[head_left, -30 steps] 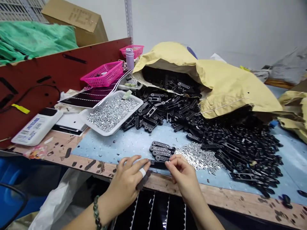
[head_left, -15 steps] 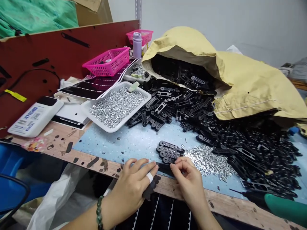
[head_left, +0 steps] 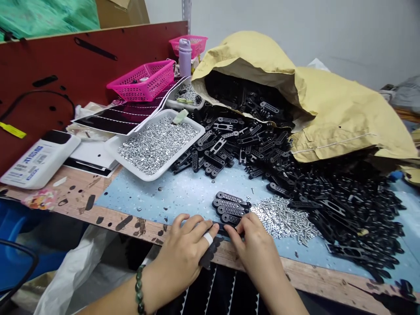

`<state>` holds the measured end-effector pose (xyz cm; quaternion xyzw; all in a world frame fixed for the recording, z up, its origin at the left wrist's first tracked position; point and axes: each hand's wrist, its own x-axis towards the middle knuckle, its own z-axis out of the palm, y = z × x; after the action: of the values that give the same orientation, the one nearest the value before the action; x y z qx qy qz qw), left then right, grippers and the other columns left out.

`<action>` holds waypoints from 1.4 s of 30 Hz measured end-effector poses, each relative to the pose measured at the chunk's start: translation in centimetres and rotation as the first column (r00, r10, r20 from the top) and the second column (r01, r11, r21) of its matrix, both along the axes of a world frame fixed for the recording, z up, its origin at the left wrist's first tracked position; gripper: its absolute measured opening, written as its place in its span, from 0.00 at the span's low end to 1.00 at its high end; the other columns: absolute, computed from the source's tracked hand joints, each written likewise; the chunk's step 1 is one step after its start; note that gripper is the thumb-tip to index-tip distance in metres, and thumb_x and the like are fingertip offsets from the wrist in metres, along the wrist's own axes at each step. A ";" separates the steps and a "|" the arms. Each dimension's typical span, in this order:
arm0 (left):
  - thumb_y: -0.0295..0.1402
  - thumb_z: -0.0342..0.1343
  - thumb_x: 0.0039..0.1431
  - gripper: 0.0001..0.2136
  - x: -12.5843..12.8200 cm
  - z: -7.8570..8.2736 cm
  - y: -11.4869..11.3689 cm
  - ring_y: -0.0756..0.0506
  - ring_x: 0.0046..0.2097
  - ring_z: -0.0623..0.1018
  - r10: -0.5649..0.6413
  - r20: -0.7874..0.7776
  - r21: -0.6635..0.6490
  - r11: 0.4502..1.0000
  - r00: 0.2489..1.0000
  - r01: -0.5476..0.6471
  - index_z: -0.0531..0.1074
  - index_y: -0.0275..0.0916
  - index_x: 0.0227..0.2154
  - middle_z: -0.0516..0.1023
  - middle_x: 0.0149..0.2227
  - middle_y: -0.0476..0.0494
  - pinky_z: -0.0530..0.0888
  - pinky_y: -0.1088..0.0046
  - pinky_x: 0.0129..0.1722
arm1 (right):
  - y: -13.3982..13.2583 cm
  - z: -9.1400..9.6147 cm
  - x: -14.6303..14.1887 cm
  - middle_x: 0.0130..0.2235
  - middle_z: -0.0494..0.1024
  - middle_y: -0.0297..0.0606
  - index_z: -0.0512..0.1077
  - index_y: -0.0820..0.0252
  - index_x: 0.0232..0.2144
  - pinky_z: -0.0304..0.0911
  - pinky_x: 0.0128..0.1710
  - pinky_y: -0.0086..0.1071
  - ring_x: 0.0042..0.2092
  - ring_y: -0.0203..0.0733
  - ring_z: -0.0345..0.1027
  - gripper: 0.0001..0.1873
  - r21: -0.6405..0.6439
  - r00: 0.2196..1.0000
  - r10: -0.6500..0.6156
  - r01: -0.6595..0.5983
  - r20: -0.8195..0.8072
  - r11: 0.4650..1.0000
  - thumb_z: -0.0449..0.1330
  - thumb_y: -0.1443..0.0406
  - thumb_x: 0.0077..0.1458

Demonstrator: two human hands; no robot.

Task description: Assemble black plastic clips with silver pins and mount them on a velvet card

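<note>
Head view: a black strip [head_left: 226,228] is held at the near edge of the surface [head_left: 183,192], just in front of a neat row of like strips [head_left: 231,206]. Left hand [head_left: 183,253]: fingers together, pressed onto the strip's left end. Right hand [head_left: 259,249]: fingertips pinched on its right end; possibly a screw is held too, not resolvable. Progress judged early: few strips are laid out, and a large heap [head_left: 328,192] spills from the paper sack [head_left: 328,113]. Loose screws [head_left: 282,218] lie beside the row. Blue print on the white device [head_left: 36,159] is too small to be read.
</note>
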<state>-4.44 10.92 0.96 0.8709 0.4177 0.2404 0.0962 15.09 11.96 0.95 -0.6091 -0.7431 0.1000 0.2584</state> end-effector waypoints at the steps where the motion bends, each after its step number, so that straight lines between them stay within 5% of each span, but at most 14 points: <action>1: 0.17 0.47 0.49 0.25 0.0 -0.1 0.0 0.40 0.49 0.69 0.003 0.009 0.000 1.000 1.000 -0.003 0.68 0.35 0.52 0.76 0.47 0.42 0.55 0.59 0.51 | 0.1 0.2 0.3 0.26 0.64 0.35 0.59 0.56 0.20 0.53 0.18 0.30 0.21 0.35 0.58 0.22 0.018 0.995 -0.011 0.010 0.095 1.000 0.52 0.52 0.60; 4: 0.18 0.48 0.49 0.26 0.1 -0.2 -0.1 0.40 0.49 0.68 0.004 0.030 -0.008 1.000 1.000 -0.003 0.68 0.37 0.53 0.76 0.47 0.42 0.57 0.59 0.51 | 0.9 0.6 1.3 0.29 0.67 0.39 0.63 0.56 0.24 0.54 0.17 0.31 0.25 0.41 0.63 0.22 0.070 0.965 -0.065 0.048 0.254 0.996 0.54 0.46 0.56; 7: 0.19 0.50 0.51 0.24 0.1 -0.1 -0.1 0.39 0.47 0.68 0.001 0.040 -0.031 1.000 0.999 0.000 0.68 0.37 0.52 0.75 0.46 0.41 0.59 0.57 0.49 | 2.4 0.3 1.7 0.44 0.72 0.50 0.65 0.61 0.43 0.68 0.36 0.45 0.44 0.53 0.68 0.18 0.112 0.980 0.030 -0.053 0.198 0.992 0.52 0.53 0.61; 11: 0.24 0.50 0.58 0.19 -0.4 0.8 0.2 0.38 0.50 0.67 0.013 0.090 -0.158 0.987 0.996 0.001 0.69 0.40 0.52 0.73 0.49 0.40 0.63 0.55 0.49 | 3.5 -0.2 1.1 0.52 0.71 0.47 0.57 0.59 0.56 0.54 0.57 0.59 0.54 0.50 0.64 0.19 0.015 0.962 0.260 -0.262 0.084 0.965 0.47 0.67 0.63; 14: 0.28 0.47 0.63 0.15 -0.7 1.8 0.5 0.40 0.55 0.65 0.043 0.206 -0.329 0.944 0.978 0.028 0.70 0.44 0.51 0.69 0.54 0.42 0.66 0.57 0.52 | 2.6 1.1 0.2 0.51 0.71 0.46 0.57 0.57 0.56 0.58 0.55 0.55 0.54 0.49 0.64 0.20 0.024 0.951 0.301 -0.300 -0.074 0.954 0.49 0.69 0.62; 19: 0.30 0.46 0.66 0.18 -0.1 2.3 1.0 0.42 0.58 0.66 0.115 0.369 -0.482 0.872 0.923 0.084 0.64 0.47 0.57 0.65 0.59 0.44 0.66 0.60 0.56 | 0.7 3.9 -0.7 0.38 0.73 0.37 0.64 0.55 0.50 0.69 0.38 0.34 0.39 0.39 0.69 0.15 -0.044 0.841 0.420 -0.460 -0.340 0.887 0.52 0.70 0.61; 21: 0.31 0.45 0.66 0.20 0.2 1.9 1.0 0.42 0.60 0.64 0.181 0.389 -0.479 0.877 0.903 0.030 0.59 0.49 0.60 0.62 0.61 0.46 0.65 0.60 0.57 | 0.4 3.9 -0.2 0.36 0.74 0.36 0.69 0.55 0.42 0.68 0.37 0.33 0.37 0.38 0.70 0.09 -0.049 0.847 0.321 -0.375 -0.424 0.926 0.52 0.69 0.61; 24: 0.28 0.45 0.65 0.20 0.6 1.2 0.9 0.40 0.61 0.60 0.126 0.325 -0.342 0.940 0.937 -0.008 0.61 0.48 0.59 0.62 0.61 0.46 0.61 0.55 0.58 | 0.2 2.6 1.3 0.30 0.74 0.36 0.73 0.57 0.35 0.69 0.30 0.31 0.31 0.39 0.71 0.05 -0.143 0.801 -0.030 -0.069 -0.598 0.987 0.57 0.64 0.58; 28: 0.25 0.51 0.58 0.24 1.0 0.4 0.6 0.36 0.58 0.63 -0.118 0.076 -0.202 0.971 0.990 0.131 0.63 0.41 0.58 0.68 0.58 0.43 0.58 0.51 0.54 | -0.6 0.3 2.2 0.25 0.76 0.36 0.75 0.60 0.32 0.71 0.25 0.32 0.26 0.40 0.72 0.11 -0.386 0.606 -0.357 0.088 -0.711 0.918 0.64 0.58 0.51; 42: 0.24 0.50 0.56 0.24 1.0 0.8 0.6 0.37 0.56 0.66 -0.186 -0.063 -0.175 0.969 0.981 0.173 0.62 0.36 0.58 0.68 0.59 0.41 0.54 0.54 0.53 | -0.5 -0.9 1.5 0.20 0.74 0.33 0.74 0.60 0.29 0.67 0.20 0.28 0.22 0.38 0.70 0.13 -0.481 0.549 -0.443 0.083 -0.709 0.872 0.65 0.56 0.47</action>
<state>-3.44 11.57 1.72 0.9026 0.3595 0.1600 0.1744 16.62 11.45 0.10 -0.6430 -0.4070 0.4686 0.4486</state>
